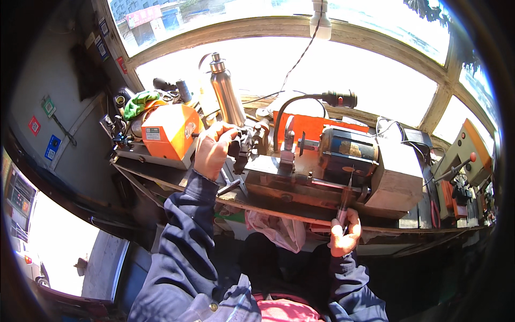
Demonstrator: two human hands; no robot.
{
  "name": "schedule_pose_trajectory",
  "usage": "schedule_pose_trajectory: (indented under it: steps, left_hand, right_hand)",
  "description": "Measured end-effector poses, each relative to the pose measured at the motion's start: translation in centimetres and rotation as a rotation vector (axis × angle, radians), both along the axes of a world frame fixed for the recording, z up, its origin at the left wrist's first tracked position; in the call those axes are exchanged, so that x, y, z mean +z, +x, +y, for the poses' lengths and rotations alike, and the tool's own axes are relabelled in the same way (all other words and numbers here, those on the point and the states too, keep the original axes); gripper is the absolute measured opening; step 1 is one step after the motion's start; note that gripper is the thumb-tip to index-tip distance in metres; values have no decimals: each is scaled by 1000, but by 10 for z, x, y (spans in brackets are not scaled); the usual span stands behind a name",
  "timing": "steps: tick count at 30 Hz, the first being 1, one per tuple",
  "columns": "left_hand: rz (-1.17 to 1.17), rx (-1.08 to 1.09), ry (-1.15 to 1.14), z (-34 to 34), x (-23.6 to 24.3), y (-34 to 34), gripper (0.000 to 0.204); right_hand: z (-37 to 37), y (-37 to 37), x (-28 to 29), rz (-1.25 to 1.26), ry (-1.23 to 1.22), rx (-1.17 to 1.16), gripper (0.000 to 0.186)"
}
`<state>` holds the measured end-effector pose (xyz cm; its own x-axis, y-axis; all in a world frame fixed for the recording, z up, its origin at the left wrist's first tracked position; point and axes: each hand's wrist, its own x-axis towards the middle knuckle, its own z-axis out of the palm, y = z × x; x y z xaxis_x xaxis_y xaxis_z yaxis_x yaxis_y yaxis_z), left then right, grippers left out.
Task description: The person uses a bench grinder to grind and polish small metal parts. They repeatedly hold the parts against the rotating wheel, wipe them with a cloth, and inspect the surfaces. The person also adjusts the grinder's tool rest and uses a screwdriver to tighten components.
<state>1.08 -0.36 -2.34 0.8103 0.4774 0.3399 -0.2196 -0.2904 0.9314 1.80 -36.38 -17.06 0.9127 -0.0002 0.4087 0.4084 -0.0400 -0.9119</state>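
A small workshop is indicated by the workbench [300, 216], on which a motor-driven machine [348, 153], an orange-housed machine [170, 131] and a gooseneck lamp [338, 99] are set

The bench [257, 206] carries an orange-housed machine [167, 133] and coppery bottle [227, 96].

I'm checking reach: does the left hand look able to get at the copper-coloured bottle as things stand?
Probably yes: the bottle stands just beyond the left hand, its upper part uncovered, though the hand is at the black fixture.

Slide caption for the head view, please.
At a bench machine, left hand by a dark fixture, right hand gripping a slim pointed tool near the motor.
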Motion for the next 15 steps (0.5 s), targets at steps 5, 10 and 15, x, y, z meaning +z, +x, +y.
schedule_pose_trajectory:
  steps: [5,10,15]
  left_hand:
    - [-137,81,-71,-3,-18,0,16]
    - [-99,-101,-224,2,-23,-13,22]
    - [-106,-12,-4,-4,-14,-12,16]
  right_hand:
    - [0,1,2,-14,3,10,37]
    - [-1,1,6,-46,-17,40,38]
    - [3,-3,7,-13,17,44,37]
